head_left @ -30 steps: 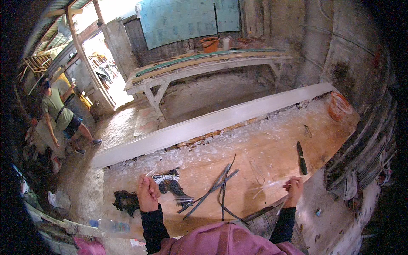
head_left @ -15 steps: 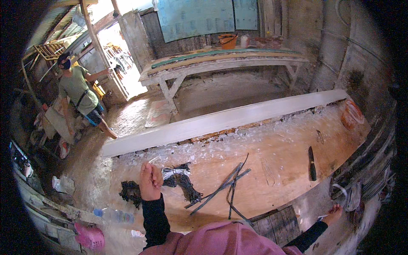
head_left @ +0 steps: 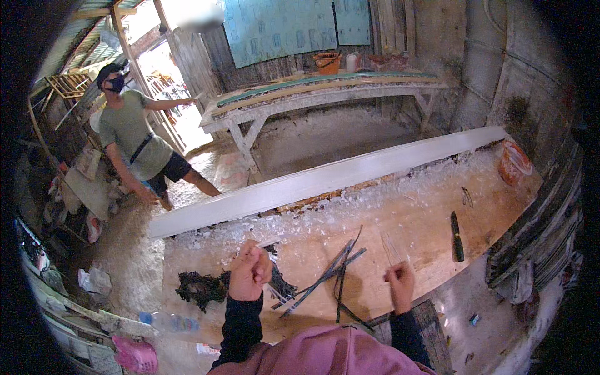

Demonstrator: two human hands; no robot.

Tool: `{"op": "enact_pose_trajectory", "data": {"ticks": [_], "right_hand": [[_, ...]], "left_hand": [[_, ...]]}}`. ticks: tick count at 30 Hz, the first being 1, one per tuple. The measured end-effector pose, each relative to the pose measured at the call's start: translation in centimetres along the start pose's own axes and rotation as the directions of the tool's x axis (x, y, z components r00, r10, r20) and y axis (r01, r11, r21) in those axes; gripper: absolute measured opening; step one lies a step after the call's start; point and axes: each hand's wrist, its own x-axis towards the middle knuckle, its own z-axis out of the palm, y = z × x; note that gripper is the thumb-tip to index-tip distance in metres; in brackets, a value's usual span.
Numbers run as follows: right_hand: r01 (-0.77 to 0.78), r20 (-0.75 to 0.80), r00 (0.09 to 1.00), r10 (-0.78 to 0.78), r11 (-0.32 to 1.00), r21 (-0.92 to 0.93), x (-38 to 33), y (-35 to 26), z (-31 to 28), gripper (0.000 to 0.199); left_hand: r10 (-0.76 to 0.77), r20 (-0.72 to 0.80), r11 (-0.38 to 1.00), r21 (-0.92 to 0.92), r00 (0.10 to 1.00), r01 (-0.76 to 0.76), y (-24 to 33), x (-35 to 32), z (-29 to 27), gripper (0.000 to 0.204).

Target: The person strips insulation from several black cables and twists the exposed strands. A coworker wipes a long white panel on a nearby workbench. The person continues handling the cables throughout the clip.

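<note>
My left hand (head_left: 251, 273) is closed in a pinch over the near left of the wooden board (head_left: 425, 206), with a thin white strip (head_left: 269, 242) sticking out of its fingertips. Beneath and beside it lie bundles of black cords (head_left: 201, 290), partly hidden by the hand. My right hand (head_left: 400, 285) has its fingers curled together near the board's front edge, just below a thin wire loop (head_left: 390, 245); whatever it grips is too small to make out. Between the hands, several flat black strips (head_left: 337, 269) lie crossed. A knife with a dark blade and handle (head_left: 457, 237) rests farther right.
A long white beam (head_left: 337, 178) runs along the board's far edge, with white crumbs beside it. An orange container (head_left: 514, 164) sits at the far right end. Beyond are a workbench (head_left: 331, 94) with an orange bucket (head_left: 327, 62), and a person (head_left: 137, 131) at left.
My right hand has come in from the far lower right to the board. My left hand has shifted rightward with the white strip. The person at left has come closer.
</note>
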Motion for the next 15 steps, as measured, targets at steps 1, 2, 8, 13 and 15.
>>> {"op": "enact_pose_trajectory", "data": {"ticks": [1, 2, 8, 13, 15], "right_hand": [[0.008, 0.055, 0.998, -0.006, 1.000, -0.029, -0.2, -0.1, 1.6, 0.004], [0.033, 0.143, 0.990, -0.005, 0.981, -0.193, -0.2, -0.3, 2.6, 0.008], [0.392, 0.374, 0.892, -0.256, 0.849, -0.354, 0.5, -5.2, 5.9, 0.038], [0.645, 0.520, 0.706, -0.481, 0.740, -0.191, 1.4, -11.9, 6.5, 0.049], [0.645, 0.656, 0.641, -0.398, 0.743, -0.178, 1.2, -13.3, 6.9, 0.037]], "left_hand": [[-0.026, 0.028, 0.999, -0.032, 0.999, 0.027, -0.2, 0.0, 0.3, 0.014], [-0.053, 0.057, 0.996, -0.064, 0.997, 0.056, -0.5, 0.1, 0.6, 0.014], [-0.191, 0.181, 0.968, -0.128, 0.965, 0.216, -1.7, 0.1, 1.5, 0.011], [-0.309, 0.241, 0.934, -0.105, 0.920, 0.341, -2.9, -0.1, 2.8, 0.010], [-0.359, 0.301, 0.911, -0.092, 0.883, 0.402, -3.6, -0.3, 3.5, 0.011]]}}
